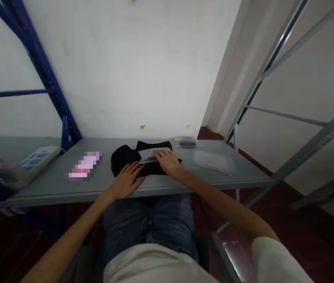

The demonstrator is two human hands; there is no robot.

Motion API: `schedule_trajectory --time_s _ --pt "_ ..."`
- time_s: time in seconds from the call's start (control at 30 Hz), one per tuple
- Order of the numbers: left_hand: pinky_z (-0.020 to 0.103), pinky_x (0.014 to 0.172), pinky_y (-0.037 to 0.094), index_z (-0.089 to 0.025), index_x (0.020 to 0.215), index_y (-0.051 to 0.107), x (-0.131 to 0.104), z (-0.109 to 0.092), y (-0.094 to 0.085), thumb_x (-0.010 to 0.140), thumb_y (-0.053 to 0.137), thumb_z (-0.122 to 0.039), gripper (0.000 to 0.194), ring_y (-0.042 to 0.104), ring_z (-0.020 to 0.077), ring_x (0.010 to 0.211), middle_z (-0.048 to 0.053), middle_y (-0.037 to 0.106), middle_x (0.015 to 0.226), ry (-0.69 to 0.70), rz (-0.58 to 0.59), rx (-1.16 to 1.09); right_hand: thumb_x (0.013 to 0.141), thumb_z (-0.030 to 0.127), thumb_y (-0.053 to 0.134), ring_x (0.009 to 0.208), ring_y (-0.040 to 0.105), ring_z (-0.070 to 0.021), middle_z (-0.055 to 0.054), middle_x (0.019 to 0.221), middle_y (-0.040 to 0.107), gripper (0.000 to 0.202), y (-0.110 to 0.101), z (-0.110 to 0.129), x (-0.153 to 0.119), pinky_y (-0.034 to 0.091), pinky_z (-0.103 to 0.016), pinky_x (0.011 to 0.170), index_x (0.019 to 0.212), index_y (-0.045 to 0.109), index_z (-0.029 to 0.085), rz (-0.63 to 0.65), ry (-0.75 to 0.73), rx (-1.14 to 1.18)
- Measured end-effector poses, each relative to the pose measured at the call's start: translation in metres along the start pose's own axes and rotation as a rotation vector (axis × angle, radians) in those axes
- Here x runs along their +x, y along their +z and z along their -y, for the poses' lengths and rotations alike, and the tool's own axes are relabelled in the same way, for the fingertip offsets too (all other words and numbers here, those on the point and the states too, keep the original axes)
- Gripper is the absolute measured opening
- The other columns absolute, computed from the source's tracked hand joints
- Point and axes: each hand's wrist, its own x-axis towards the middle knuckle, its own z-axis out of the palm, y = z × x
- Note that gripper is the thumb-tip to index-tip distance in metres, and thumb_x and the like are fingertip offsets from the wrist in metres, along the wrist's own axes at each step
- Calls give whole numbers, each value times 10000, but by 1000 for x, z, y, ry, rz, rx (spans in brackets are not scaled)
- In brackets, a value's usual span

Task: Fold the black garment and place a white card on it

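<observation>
A black cloth item (122, 158) lies on the grey table, with a rounded end at the left and wider parts toward the right. On top of it rests a flat, pale, partly see-through packet (147, 155). My right hand (167, 160) lies over the packet's right part, fingers stretched out and pointing left. My left hand (128, 181) touches the near left edge of the black cloth, its fingers spread. Neither hand is wrapped round anything.
Clear plastic bags (214, 162) lie on the table (161, 181) at the right. Behind them is a clear package with dark contents (186, 142). A blurred pink object (87, 164) and a white power strip (39, 159) are at the left. Metal frames flank the table.
</observation>
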Motion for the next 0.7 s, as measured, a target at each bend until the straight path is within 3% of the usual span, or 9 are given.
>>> schedule_trajectory --time_s 0.17,0.47,0.57,0.7 --pt "544 1275 268 -206 1544 479 -1 3 3 1058 326 -595 640 362 282 1543 134 465 1617 6 -5 12 957 44 446 1240 579 -299 -176 1393 626 526 4 0 5 504 -424 977 1475 483 134 39 51 -13" --pt "553 1264 288 -221 1549 474 0 2 2 1057 342 -588 629 373 288 1537 131 471 1612 7 -9 10 968 23 433 1176 616 -295 -198 1295 663 425 -2 2 6 532 -399 919 1369 551 101 80 -46 -95" --pt "549 1270 279 -228 1571 442 0 2 2 1057 349 -588 635 359 281 1544 121 446 1630 5 -5 6 989 58 436 1155 637 -295 -184 1265 690 389 -16 -10 1 516 -411 950 1345 584 117 86 -89 -79" --pt "537 1278 267 -226 1584 420 1 1 1 1059 349 -583 639 345 273 1551 108 415 1650 0 5 -4 994 134 474 1156 660 -286 -134 1245 727 404 -55 -46 -1 489 -390 979 1369 616 177 84 -35 7"
